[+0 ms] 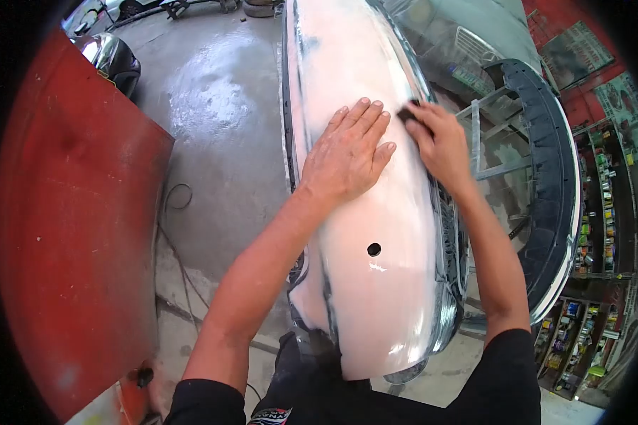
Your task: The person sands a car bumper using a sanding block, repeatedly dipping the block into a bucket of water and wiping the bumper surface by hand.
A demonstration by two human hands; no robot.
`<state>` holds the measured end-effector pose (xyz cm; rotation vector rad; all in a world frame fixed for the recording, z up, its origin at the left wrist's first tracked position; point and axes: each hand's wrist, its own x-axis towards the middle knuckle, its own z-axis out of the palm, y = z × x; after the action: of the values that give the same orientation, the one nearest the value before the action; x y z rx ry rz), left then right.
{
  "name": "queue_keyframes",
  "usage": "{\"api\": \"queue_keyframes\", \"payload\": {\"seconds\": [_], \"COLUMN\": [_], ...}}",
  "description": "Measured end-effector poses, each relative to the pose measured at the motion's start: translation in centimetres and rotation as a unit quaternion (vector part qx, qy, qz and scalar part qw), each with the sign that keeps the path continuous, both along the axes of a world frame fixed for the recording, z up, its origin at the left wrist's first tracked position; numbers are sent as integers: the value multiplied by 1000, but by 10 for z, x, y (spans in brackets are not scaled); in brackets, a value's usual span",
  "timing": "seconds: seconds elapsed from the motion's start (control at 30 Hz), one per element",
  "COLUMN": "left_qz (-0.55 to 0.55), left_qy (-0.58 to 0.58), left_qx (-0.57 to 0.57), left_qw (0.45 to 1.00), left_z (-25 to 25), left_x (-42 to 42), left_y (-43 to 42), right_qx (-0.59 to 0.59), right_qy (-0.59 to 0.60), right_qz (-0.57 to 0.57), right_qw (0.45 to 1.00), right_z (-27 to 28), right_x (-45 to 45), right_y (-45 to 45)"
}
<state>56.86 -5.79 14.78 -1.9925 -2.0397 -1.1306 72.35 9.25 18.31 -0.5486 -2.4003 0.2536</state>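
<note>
"One at a time: left, then right?"

"My left grip (pixel 349 154) is released, fingers spread flat on the pale bumper cover (pixel 383 304). My right grip (pixel 441 142) is clenched around a small dark block (pixel 407 111), blurred, near the cover's right edge."

"And where is that cover?"

"Stretched lengthwise in front of me, between a red panel (pixel 85 219) on my left and a second, dark-backed bumper cover (pixel 546 177) on my right. Its round hole (pixel 374 249) lies nearer me than either grip."
</note>
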Motion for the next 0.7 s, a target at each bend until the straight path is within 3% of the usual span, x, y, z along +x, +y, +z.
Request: {"api": "queue_keyframes", "payload": {"seconds": [0.13, 0.2, 0.3, 0.4, 0.5, 0.57, 0.7], "left_qz": [0, -5, -2, 7, 6, 3, -7], "left_qy": [11, 9, 9, 5, 0, 2, 27], "left_qx": [-5, -11, -5, -6, -7, -9, 10], "left_qw": [1000, 1000, 1000, 1000, 1000, 1000, 1000], "left_z": [3, 0, 0, 0, 0, -1, -6], "left_x": [-4, -1, -3, -1, 0, -1, -6], "left_y": [1, -1, 1, 0, 1, 1, 3], "right_qx": [7, -29, 19, -35, 38, 16, 13], "right_qy": [33, 20, -15, -11, 12, 5, -3], "right_qz": [-32, -64, -14, -22, 6, -31, -54], "right_qw": [999, 997, 1000, 999, 999, 999, 998], "right_z": [-12, -10, -10, -5, -15, -15, -15], "right_x": [-72, -73, -14, 21, -29, -74, -68], "right_y": [87, 82, 30, -11, 52, 99, 82]}}
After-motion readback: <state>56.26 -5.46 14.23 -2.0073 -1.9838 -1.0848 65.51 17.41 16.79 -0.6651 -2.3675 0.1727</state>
